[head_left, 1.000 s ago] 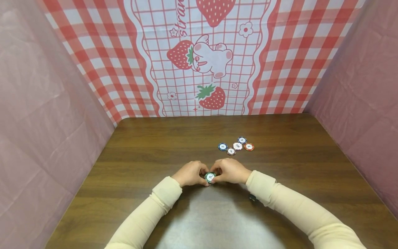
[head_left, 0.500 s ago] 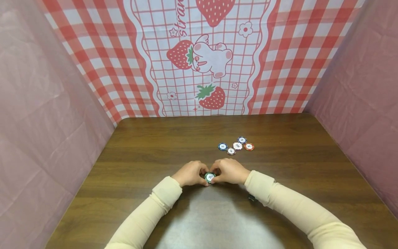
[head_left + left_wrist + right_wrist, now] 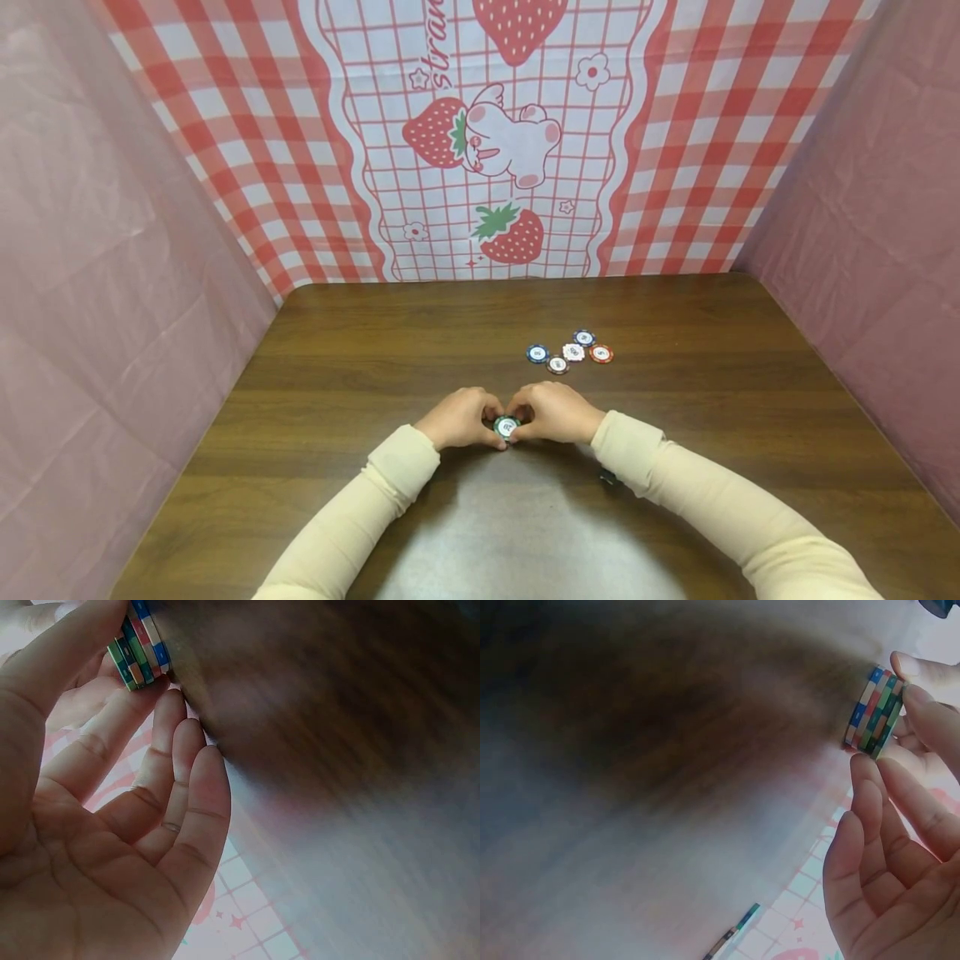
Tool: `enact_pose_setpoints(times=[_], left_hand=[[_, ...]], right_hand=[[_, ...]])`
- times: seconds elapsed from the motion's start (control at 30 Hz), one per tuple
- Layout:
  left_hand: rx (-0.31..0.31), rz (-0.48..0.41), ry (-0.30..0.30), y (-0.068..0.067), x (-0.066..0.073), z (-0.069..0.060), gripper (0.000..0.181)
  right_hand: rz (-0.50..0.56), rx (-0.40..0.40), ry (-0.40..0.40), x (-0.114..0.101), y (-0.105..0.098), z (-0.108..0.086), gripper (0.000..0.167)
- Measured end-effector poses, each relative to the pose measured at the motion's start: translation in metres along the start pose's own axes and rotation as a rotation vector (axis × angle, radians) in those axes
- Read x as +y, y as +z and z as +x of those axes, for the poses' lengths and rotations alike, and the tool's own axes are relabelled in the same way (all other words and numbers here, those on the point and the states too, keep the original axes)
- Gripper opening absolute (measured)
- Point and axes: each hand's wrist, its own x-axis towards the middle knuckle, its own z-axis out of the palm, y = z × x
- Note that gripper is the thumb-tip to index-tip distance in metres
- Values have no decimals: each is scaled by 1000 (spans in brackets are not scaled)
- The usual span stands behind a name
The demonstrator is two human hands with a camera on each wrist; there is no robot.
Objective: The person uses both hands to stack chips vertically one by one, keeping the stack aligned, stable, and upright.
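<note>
A short stack of poker chips (image 3: 506, 428), with a green-edged chip marked 20 on top, stands on the table between my two hands. My left hand (image 3: 459, 418) pinches its left side between thumb and index finger. From the right, my right hand (image 3: 557, 412) grips the same stack, its thumb over the near rim. Green, red and blue edge bands show on the chip stack (image 3: 139, 649) in the left wrist view. In the right wrist view the layers of the chip stack (image 3: 874, 712) lie evenly, blue-edged at the table.
Beyond my hands several loose chips lie flat and close together: a blue chip (image 3: 537, 354), a brown-edged chip (image 3: 557, 365), a white chip (image 3: 573, 352), a dark blue chip (image 3: 584, 337) and a red chip (image 3: 601, 354). A checked cloth (image 3: 300, 150) hangs behind the wooden table (image 3: 375, 333).
</note>
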Motion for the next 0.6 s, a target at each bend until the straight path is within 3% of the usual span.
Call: enact_pose_setpoints(times=[0.33,0.6], left_hand=[[-1,13,0,0,0,1,30],[0,4,-7,0,0,0,29]], right_hand=[[107,83,-2,12,-11,-4,31],[255,227,96,27,-25,-9,37]])
